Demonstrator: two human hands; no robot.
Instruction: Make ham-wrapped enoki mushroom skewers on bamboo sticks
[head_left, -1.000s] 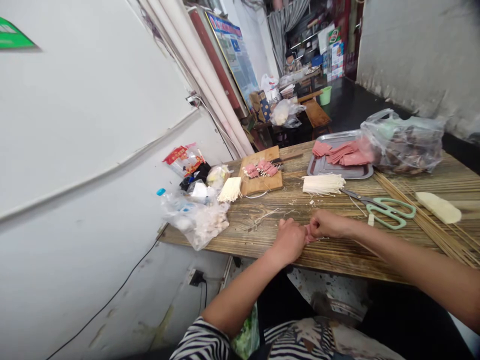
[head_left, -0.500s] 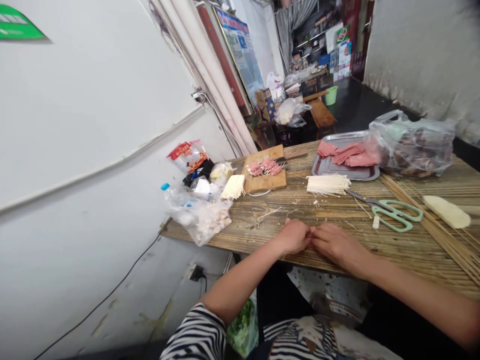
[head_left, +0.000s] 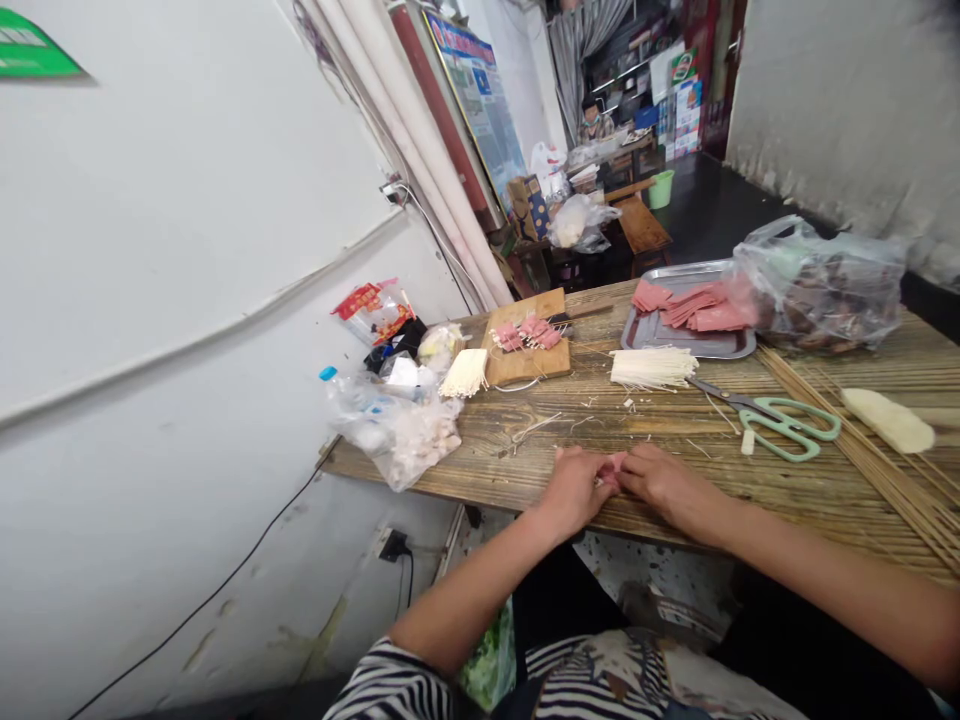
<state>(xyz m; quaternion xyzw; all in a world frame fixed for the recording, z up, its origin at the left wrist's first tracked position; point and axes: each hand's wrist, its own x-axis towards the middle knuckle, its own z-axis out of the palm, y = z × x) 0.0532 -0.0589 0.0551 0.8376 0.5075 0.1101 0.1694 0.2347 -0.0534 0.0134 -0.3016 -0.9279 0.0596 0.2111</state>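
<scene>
Near the front edge of the wooden table, my left hand (head_left: 571,490) and my right hand (head_left: 665,483) meet, fingers closed on a pink slice of meat (head_left: 612,469) between them. Most of the slice is hidden by the fingers. Beyond them lies a bundle of enoki mushrooms (head_left: 651,367), with green-handled scissors (head_left: 787,420) to its right. On a cutting board (head_left: 525,372) rest pink enoki rolls (head_left: 529,334) on skewers. Another enoki bunch (head_left: 465,373) sits left of the board. A metal tray (head_left: 686,343) carries more pink slices (head_left: 705,305).
Loose bamboo skewers (head_left: 877,460) and a pale, flat oval piece (head_left: 889,420) lie at the right. A plastic bag with dark contents (head_left: 821,290) overlaps the tray's right side. Several clear bags (head_left: 390,430) crowd the left end by the wall. Far back, a person (head_left: 594,122) sits at another table.
My right hand has come down from a raised pinch and flattened over the pink slice beside my left hand. My left hand has turned slightly, its fingers now parted a little around the slice.
</scene>
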